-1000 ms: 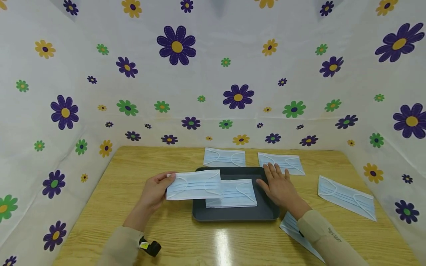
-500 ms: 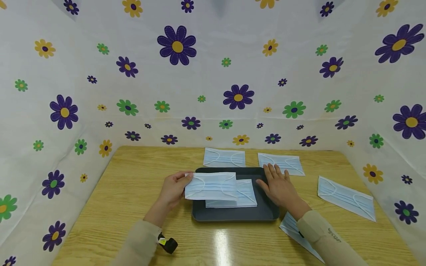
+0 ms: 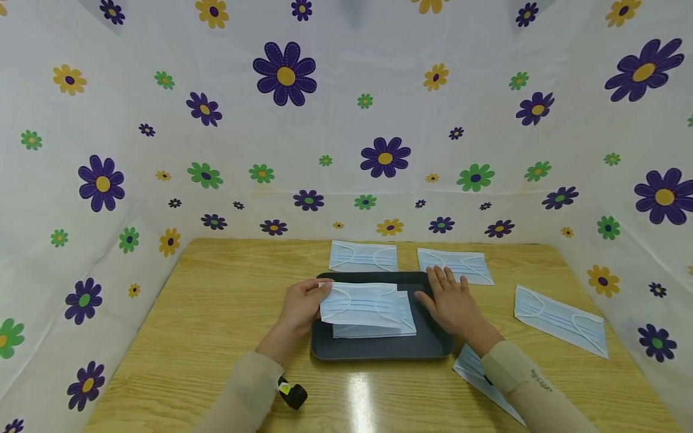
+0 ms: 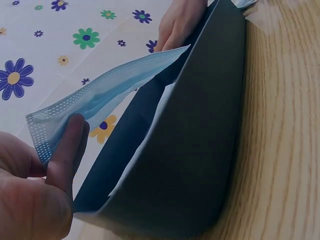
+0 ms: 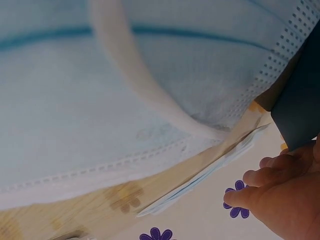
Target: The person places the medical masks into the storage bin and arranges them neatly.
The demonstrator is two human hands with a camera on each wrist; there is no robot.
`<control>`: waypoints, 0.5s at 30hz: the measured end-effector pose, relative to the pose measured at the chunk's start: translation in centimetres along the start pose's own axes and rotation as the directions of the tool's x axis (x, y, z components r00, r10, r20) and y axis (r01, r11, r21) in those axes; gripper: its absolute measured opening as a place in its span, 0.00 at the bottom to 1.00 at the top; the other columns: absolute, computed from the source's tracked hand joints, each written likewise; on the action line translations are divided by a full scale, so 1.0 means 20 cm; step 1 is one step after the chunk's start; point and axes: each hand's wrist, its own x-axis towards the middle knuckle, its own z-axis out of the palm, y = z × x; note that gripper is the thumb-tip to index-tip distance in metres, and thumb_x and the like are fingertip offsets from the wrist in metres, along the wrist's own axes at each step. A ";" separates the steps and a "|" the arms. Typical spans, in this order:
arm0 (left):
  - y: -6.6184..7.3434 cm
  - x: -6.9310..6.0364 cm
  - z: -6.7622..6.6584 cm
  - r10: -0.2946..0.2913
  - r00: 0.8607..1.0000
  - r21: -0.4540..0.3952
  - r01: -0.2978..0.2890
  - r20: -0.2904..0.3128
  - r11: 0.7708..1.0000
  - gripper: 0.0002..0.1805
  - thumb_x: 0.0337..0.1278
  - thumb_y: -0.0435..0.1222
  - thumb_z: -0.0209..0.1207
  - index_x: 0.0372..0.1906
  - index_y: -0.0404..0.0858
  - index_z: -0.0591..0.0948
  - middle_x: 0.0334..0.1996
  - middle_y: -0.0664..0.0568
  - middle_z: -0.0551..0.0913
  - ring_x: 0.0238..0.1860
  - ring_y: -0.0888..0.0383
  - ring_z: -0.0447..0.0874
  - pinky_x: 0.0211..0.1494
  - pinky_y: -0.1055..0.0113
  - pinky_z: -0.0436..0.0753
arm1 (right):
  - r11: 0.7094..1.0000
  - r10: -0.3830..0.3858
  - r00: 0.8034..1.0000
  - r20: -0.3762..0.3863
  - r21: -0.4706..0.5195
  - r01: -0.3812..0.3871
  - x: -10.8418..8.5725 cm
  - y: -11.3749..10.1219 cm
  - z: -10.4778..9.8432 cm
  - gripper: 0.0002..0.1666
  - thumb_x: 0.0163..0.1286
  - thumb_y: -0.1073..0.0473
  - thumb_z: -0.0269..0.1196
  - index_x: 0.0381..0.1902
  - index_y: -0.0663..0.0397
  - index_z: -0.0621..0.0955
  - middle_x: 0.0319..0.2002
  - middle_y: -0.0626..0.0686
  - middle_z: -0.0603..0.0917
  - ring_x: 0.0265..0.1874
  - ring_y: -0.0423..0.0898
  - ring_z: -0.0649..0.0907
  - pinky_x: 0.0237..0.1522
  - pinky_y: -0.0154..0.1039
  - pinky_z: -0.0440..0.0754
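Note:
My left hand [image 3: 303,305] pinches the left end of a light blue face mask [image 3: 360,304] between thumb and fingers. In the left wrist view that mask [image 4: 100,92] hangs above the tray wall, its far end tilted up. Below it a small stack of masks [image 3: 373,331] lies inside the dark grey tray [image 3: 379,350]. My right hand [image 3: 457,305] rests on the tray's right rim with its fingers stretched out and holds nothing; in the right wrist view its fingers [image 5: 265,175] show at the right edge. The right fingertips overlap the front of a mask [image 3: 460,267] behind.
Another mask [image 3: 363,257] lies behind the tray, and one [image 3: 560,322] lies at the right of the wooden table [image 3: 216,282]. A further mask [image 3: 484,382] is partly under the right forearm. A flower-patterned cloth [image 3: 335,120] encloses the table's back and sides.
My left hand has carried the mask rightward and slightly down until it overlaps most of the stack in the tray. The right hand stays in place on the rim.

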 end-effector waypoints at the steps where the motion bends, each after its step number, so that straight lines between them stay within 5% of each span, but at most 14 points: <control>1: 0.00 0.00 0.01 -0.002 1.000 0.002 0.002 0.002 1.000 0.15 0.76 0.33 0.60 0.58 0.28 0.85 0.43 0.41 0.92 0.29 0.62 0.89 0.30 0.71 0.88 | 1.000 0.001 1.000 0.002 0.000 -0.001 0.00 0.00 0.00 0.46 0.85 0.37 0.47 0.83 0.67 0.57 0.81 0.72 0.59 0.81 0.72 0.57 0.77 0.76 0.52; 15: -0.01 0.02 0.14 0.032 0.999 0.047 -0.032 0.003 0.998 0.14 0.74 0.34 0.63 0.54 0.28 0.87 0.32 0.49 0.90 0.22 0.65 0.82 0.23 0.75 0.80 | 1.000 -0.001 1.000 0.003 -0.001 0.001 0.00 0.00 0.00 0.45 0.86 0.38 0.47 0.83 0.67 0.57 0.81 0.72 0.60 0.81 0.72 0.57 0.77 0.76 0.52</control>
